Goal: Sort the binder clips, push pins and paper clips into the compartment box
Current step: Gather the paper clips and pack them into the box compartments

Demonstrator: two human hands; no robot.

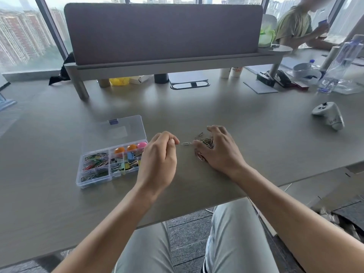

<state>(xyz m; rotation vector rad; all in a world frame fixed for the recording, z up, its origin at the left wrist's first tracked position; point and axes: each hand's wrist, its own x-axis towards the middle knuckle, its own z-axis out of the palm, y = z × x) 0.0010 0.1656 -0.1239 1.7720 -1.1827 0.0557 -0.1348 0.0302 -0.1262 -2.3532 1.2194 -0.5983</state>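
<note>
Grey table [246, 119] under everything. Open clear box [94, 181] at left, long axis left-right, lid [122, 131] flung back: paper clips in left cells, binder clips in the middle, three round pins [131, 147] at back. Left hand [158, 154] loosely curled, grasp unclear. Right hand [220, 148] spread over loose clip pile [206, 142]; one clip [186, 143] lying left-right between hands.

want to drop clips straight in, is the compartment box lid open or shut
Open. The clear lid is swung back flat on the table behind the compartment box, leaving the paper clips and binder clips inside uncovered.
</note>
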